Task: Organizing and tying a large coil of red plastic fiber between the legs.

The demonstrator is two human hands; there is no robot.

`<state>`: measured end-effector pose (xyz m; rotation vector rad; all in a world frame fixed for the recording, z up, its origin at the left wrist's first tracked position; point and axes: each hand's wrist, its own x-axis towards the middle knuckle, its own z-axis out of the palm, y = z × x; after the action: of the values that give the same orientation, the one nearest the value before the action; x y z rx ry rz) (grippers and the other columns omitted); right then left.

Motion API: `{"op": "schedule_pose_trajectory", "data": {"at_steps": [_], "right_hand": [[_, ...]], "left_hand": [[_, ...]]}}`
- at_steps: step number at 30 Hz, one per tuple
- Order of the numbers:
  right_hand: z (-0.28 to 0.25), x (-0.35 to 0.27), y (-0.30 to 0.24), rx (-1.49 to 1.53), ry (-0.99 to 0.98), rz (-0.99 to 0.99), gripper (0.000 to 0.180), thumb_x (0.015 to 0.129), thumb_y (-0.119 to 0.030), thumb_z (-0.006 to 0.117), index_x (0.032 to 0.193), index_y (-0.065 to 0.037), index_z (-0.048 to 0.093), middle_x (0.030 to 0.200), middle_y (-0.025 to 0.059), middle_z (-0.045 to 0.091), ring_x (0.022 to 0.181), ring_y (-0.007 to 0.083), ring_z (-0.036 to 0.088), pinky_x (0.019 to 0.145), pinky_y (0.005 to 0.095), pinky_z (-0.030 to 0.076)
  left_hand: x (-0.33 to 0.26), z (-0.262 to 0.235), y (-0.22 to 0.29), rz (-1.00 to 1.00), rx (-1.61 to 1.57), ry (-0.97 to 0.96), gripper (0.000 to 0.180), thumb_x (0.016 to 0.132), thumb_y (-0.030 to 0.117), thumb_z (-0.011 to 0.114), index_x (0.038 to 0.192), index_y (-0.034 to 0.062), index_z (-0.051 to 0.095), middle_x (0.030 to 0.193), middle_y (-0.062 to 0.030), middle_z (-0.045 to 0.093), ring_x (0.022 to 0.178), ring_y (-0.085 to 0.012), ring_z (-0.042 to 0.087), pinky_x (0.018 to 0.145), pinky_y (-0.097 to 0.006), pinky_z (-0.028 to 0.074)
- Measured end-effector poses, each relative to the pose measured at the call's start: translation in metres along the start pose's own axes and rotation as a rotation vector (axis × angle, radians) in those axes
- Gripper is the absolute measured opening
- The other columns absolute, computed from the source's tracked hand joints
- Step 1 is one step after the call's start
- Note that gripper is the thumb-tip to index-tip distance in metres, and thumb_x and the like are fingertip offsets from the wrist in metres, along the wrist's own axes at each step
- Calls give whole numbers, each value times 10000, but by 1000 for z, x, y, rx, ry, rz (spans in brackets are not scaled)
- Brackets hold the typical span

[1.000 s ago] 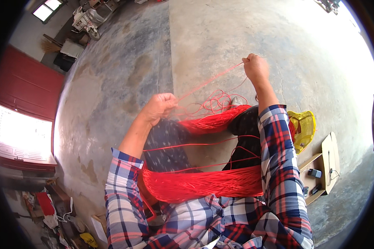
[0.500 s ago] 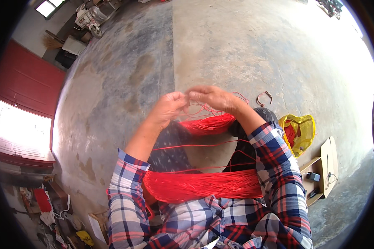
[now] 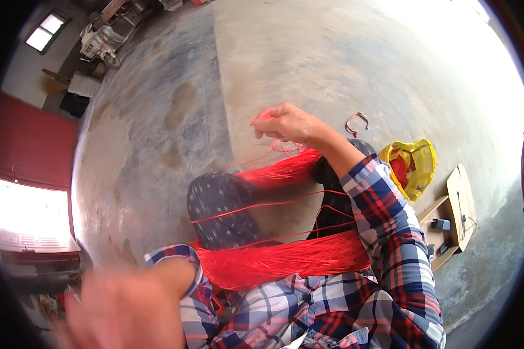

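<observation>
A thick hank of thin red cord (image 3: 285, 262) is looped around my bent legs, one bundle across my lap and another over the knees, with a few single strands stretched between. My right hand (image 3: 286, 123) is raised beyond the far bundle, its fingers closed on some red cord near the fingertips. Loose red loops hang just below that hand. Close to the camera at the lower left, my left hand (image 3: 122, 308) is smeared by motion, so its fingers and anything in them cannot be made out.
To the right stand a yellow mesh basket (image 3: 413, 168) with red material inside and an open wooden box (image 3: 439, 230) holding a small dark device. A dark ring-shaped band (image 3: 357, 124) lies on the concrete floor. A scooter (image 3: 102, 46) is parked at the far left, near a red door (image 3: 32, 142).
My left hand has left the right one and swung down and left, close to the camera. My right hand stays raised, now with red cord showing at its fingers. The view has shifted a little.
</observation>
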<state>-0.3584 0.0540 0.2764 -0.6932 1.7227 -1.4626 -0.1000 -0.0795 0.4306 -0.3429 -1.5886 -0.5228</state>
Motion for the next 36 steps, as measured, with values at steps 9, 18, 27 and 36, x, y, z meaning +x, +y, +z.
{"op": "schedule_pose_trajectory", "data": {"at_steps": [9, 18, 27, 36], "right_hand": [[11, 4, 10, -351, -33, -200, 217, 857, -237, 593, 813, -59, 709, 730, 96, 672, 623, 177, 577, 653, 304, 470], [13, 14, 25, -523, 166, -342, 206, 827, -253, 614, 831, -67, 702, 724, 164, 648, 660, 308, 628, 622, 375, 498], [14, 15, 29, -338, 181, -381, 189, 843, -213, 616, 816, -40, 686, 666, 150, 622, 578, 250, 588, 572, 342, 472], [9, 11, 16, -164, 343, -106, 269, 888, -245, 575, 793, -18, 685, 613, 43, 567, 567, 121, 482, 584, 276, 426]], "left_hand": [[-36, 80, -48, -662, -439, -223, 370, 840, 99, 554, 1187, -24, 517, 953, -72, 606, 705, -104, 508, 548, -204, 389], [-138, 111, -103, -1982, -892, -543, 247, 904, 196, 596, 1098, 51, 547, 868, -41, 607, 594, -76, 497, 473, -207, 357], [-168, 115, -116, -1976, -959, -413, 195, 882, 188, 630, 1004, 47, 576, 774, -38, 600, 530, -71, 459, 466, -220, 346], [-162, 100, -110, -1979, -1039, -428, 131, 873, 145, 646, 894, 19, 617, 735, -25, 584, 524, -61, 454, 453, -201, 366]]}}
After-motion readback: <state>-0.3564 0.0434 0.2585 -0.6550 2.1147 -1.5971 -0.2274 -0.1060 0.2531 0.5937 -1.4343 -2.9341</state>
